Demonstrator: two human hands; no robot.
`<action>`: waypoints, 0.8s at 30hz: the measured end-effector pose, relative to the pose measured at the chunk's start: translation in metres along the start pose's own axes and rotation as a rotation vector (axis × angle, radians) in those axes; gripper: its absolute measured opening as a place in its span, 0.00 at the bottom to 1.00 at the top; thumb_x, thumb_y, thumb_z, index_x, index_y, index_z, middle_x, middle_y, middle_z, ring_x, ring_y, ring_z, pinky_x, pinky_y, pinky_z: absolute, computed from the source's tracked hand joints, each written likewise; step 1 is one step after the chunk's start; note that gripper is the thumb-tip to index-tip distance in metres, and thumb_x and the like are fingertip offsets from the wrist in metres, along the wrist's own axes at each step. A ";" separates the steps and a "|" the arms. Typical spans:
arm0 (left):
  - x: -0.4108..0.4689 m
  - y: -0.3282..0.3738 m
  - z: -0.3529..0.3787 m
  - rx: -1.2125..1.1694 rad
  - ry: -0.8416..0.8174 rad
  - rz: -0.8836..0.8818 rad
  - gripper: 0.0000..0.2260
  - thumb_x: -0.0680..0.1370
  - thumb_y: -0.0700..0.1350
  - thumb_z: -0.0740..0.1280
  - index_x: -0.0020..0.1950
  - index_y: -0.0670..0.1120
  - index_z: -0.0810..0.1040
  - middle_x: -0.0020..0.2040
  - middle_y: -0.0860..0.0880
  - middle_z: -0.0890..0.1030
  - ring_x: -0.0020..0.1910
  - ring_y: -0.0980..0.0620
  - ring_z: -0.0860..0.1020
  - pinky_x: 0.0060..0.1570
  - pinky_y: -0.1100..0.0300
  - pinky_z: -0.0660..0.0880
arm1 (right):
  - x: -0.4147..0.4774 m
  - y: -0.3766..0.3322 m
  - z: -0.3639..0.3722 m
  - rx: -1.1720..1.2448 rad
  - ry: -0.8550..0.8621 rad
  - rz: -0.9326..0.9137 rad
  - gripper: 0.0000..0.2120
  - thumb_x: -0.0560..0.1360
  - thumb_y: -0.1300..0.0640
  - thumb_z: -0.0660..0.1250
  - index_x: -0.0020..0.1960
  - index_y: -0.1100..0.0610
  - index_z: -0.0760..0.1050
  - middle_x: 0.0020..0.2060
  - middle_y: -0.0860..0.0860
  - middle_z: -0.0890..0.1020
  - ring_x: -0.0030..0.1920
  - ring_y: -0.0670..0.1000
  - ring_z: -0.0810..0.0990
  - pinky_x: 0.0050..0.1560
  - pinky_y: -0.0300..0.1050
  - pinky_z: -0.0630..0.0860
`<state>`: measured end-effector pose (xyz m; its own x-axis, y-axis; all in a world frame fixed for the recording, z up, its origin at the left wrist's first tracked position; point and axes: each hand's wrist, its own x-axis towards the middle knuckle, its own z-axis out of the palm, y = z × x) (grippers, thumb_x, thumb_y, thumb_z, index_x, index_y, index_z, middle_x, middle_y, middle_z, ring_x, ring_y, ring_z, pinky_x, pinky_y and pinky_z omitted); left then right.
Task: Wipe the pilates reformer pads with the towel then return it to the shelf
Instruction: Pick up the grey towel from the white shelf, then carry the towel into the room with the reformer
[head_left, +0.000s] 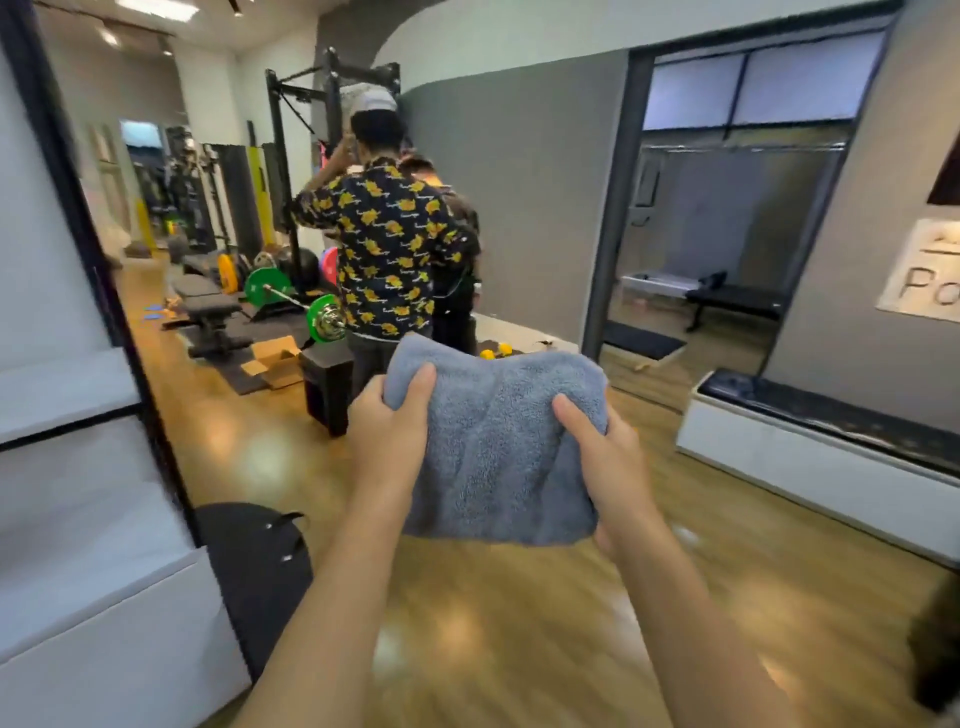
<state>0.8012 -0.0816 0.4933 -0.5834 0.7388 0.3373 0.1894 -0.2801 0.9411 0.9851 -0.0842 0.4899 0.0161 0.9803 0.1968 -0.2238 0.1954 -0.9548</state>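
Towel: grey-blue towel, folded into a thick pad, held up in the air in front of you over the wooden floor, between your two hands.
Your left hand: left hand clamps the towel's upper left edge, thumb on the near face, the other fingers hidden behind the cloth; forearm reaches up from the lower middle of the view.
Your right hand: right hand closes on the towel's right edge, thumb pressed across the near face, the fingers wrapped out of sight behind; its forearm comes in from the lower right.
Towel and hands: the cloth spans the gap between the two grips, its top edge above both hands and its bottom edge hanging level with your wrists; it touches nothing else.
Floor: glossy wood planks, blurred near you.
Left side: white shelf panels in a black frame stand just beside you; a dark round bag lies on the floor at their foot.
Ahead: a person in a dark shirt with yellow print stands with their back to you, a second person partly hidden behind; beside them a loaded barbell with green plates, a black bench, an open cardboard box and a black rack.
Right side: a low white unit with a dark padded top runs along the grey wall; beyond it an open doorway shows another room with a black bench inside.
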 end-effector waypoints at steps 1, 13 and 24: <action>-0.003 0.005 0.031 -0.012 -0.029 0.012 0.15 0.72 0.59 0.67 0.43 0.46 0.78 0.41 0.51 0.81 0.41 0.52 0.78 0.42 0.53 0.74 | 0.009 -0.009 -0.026 -0.011 0.041 -0.022 0.08 0.76 0.53 0.69 0.54 0.53 0.79 0.46 0.48 0.87 0.48 0.48 0.85 0.43 0.41 0.81; 0.062 -0.014 0.334 -0.232 -0.365 -0.012 0.16 0.74 0.57 0.68 0.43 0.44 0.77 0.39 0.50 0.79 0.39 0.52 0.77 0.37 0.57 0.72 | 0.196 -0.027 -0.207 -0.100 0.351 -0.130 0.09 0.76 0.49 0.69 0.53 0.52 0.80 0.43 0.47 0.87 0.43 0.47 0.86 0.36 0.38 0.80; 0.219 -0.085 0.607 -0.284 -0.498 -0.047 0.13 0.74 0.58 0.67 0.47 0.50 0.78 0.46 0.50 0.83 0.47 0.51 0.82 0.45 0.52 0.79 | 0.487 0.014 -0.326 -0.098 0.429 -0.164 0.09 0.73 0.47 0.70 0.48 0.51 0.83 0.46 0.52 0.87 0.48 0.52 0.86 0.45 0.47 0.79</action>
<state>1.1370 0.4763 0.5015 -0.1306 0.9349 0.3301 -0.0875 -0.3425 0.9354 1.3076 0.4050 0.5000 0.4493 0.8555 0.2573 -0.0915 0.3306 -0.9393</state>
